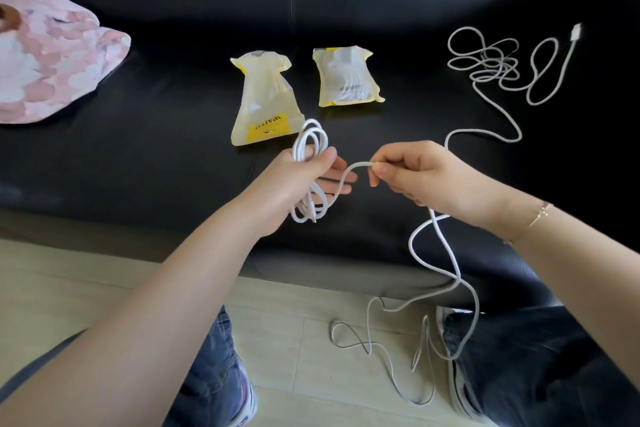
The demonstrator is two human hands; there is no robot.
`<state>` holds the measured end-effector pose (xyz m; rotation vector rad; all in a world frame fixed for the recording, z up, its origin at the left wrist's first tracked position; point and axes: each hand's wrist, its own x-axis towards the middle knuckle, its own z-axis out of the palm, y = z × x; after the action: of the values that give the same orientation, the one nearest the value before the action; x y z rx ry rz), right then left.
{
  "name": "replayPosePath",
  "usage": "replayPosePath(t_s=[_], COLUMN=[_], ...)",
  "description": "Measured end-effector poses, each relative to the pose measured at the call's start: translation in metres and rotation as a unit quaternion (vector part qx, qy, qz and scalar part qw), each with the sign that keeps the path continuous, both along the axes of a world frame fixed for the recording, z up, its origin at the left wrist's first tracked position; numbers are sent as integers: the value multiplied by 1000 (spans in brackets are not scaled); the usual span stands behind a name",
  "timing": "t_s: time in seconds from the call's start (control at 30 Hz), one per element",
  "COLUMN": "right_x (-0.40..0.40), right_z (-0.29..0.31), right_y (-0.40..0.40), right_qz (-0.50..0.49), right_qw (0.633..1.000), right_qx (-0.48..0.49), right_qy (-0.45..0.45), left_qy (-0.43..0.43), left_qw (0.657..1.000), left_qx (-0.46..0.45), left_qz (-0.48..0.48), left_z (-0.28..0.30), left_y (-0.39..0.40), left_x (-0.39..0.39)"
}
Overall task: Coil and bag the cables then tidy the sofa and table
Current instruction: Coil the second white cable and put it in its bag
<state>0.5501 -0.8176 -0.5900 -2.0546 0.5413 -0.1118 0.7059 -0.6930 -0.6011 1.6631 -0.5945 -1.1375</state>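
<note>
- Left hand (304, 180): thumb and fingers curled round several loops of white cable (310, 170), held over the black sofa (173, 149) seat.
- Right hand (426, 177): thumb and forefinger pinch the same cable's free run, which trails down onto the floor (86, 274).
- Two yellow bags (265, 104), side by side, lie just beyond the hands.
- Second cable (495, 62), tangled, far right; pink cushion (48, 59), far left.

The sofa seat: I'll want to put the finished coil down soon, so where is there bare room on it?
Free: the black seat between the pink cushion and the left yellow bag, and the front edge below the left hand. Crowded: the right side, where the tangled cable sprawls beyond the second bag.
</note>
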Motion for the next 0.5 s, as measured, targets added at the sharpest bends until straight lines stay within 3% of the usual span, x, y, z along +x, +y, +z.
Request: replayPosePath(t_s=[0.17,0.4,0.5], right_x=[0,-3,-7], right_z=[2,7,7], right_y=[0,-13,-17], right_qz=[-28,6,6], right_qw=[998,989,994], right_qx=[55,67,61], right_qy=[-12,135,92], left_qy=[63,66,37], left_qw=[998,998,999], left_qx=[-6,5,20], left_qz=[18,12,-11], left_z=[6,8,8], left_y=[-1,0,2], left_x=[-2,3,5])
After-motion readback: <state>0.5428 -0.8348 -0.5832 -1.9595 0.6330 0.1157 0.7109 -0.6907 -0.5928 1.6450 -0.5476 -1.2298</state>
